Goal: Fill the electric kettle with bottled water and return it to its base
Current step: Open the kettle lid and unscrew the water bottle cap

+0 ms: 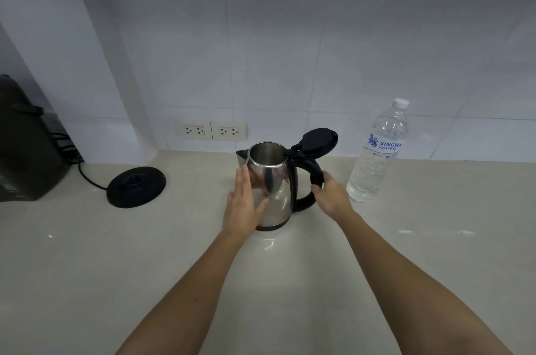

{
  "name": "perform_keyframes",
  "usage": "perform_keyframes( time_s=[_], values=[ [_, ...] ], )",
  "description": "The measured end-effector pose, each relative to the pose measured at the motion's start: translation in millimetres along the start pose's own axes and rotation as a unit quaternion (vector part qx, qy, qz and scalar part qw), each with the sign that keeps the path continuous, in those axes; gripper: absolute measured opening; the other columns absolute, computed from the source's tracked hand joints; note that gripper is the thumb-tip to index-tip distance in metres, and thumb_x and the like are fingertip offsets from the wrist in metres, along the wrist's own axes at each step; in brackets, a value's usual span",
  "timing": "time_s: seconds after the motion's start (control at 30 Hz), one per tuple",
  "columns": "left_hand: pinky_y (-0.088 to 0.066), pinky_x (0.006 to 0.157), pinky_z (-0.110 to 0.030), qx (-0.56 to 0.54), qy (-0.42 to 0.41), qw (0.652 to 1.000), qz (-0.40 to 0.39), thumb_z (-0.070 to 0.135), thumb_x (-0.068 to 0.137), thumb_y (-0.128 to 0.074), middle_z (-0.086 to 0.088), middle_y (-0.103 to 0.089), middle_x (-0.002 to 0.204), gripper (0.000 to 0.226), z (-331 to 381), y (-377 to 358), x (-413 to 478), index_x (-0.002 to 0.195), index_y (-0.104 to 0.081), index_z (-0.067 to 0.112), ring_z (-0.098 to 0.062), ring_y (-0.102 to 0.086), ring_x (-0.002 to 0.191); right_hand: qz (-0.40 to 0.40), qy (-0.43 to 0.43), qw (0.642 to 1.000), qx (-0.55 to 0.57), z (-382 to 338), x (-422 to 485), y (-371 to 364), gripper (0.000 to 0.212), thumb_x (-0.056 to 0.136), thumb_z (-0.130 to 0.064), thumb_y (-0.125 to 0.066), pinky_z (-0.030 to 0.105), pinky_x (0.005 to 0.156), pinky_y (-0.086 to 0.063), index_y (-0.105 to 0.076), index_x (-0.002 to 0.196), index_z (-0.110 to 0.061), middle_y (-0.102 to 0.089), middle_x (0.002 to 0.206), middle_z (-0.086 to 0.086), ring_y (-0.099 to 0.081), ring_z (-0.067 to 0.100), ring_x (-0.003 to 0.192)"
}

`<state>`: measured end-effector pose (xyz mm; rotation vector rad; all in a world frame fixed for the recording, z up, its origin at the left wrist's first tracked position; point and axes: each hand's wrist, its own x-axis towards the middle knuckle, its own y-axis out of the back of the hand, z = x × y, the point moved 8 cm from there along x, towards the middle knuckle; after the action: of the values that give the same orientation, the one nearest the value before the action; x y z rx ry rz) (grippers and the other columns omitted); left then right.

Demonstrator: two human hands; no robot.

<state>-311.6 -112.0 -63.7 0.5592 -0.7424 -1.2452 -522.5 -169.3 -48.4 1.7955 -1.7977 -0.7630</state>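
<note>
A steel electric kettle stands on the pale counter with its black lid flipped open. My right hand grips its black handle. My left hand lies flat, fingers apart, against the kettle's left side. The round black base sits apart to the left, its cord running off left. A clear water bottle with a white cap on and a blue label stands upright to the right of the kettle.
A dark appliance stands at the far left edge. Two double wall sockets sit in the tiled wall behind the kettle. A white wall corner juts out at the left behind the base.
</note>
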Motion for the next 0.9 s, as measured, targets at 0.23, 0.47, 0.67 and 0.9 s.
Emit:
perform_keyframes(
  time_s=[0.23, 0.47, 0.67, 0.9],
  values=[
    [-0.010, 0.121, -0.040, 0.050, -0.068, 0.996, 0.013, 0.029, 0.098, -0.045, -0.002, 0.005, 0.162, 0.074, 19.1, 24.6, -6.0, 0.153, 0.002, 0.011, -0.016, -0.004, 0.149, 0.021, 0.024, 0.997, -0.064, -12.7, -31.7, 12.0, 0.040, 0.096, -0.009, -0.044, 0.040, 0.098, -0.040, -0.044, 0.135, -0.004, -0.054, 0.133, 0.018, -0.049, 0.036, 0.122],
    [-0.008, 0.121, -0.034, 0.010, -0.131, 0.991, 0.037, 0.021, 0.099, -0.042, -0.005, -0.003, 0.161, 0.066, 59.9, 40.1, -10.8, 0.152, -0.005, 0.007, -0.017, -0.002, 0.149, 0.059, 0.065, 0.974, -0.209, -15.3, -50.1, 47.2, 0.052, 0.096, -0.007, -0.039, 0.047, 0.109, -0.033, -0.030, 0.147, -0.008, -0.033, 0.151, 0.014, -0.038, 0.035, 0.133],
    [-0.002, 0.121, -0.032, 0.003, -0.183, 0.981, 0.064, 0.020, 0.100, -0.040, -0.005, -0.006, 0.161, 0.063, 116.7, 56.0, -4.8, 0.152, -0.007, 0.007, -0.018, -0.005, 0.148, 0.107, 0.052, 0.960, -0.254, -14.1, -54.6, 101.4, 0.055, 0.097, -0.008, -0.036, 0.048, 0.114, -0.026, -0.023, 0.150, -0.008, -0.021, 0.158, 0.010, -0.022, 0.031, 0.145],
    [-0.002, 0.122, -0.034, -0.002, -0.254, 0.966, 0.037, 0.016, 0.099, -0.040, -0.007, -0.007, 0.161, 0.063, 184.0, 28.7, 12.2, 0.152, -0.008, 0.006, -0.016, -0.004, 0.149, 0.151, 0.064, 0.944, -0.286, -12.9, -43.1, 164.6, 0.055, 0.098, -0.016, -0.038, 0.051, 0.114, -0.025, -0.021, 0.150, -0.009, -0.020, 0.159, 0.007, -0.017, 0.026, 0.147]
  ],
)
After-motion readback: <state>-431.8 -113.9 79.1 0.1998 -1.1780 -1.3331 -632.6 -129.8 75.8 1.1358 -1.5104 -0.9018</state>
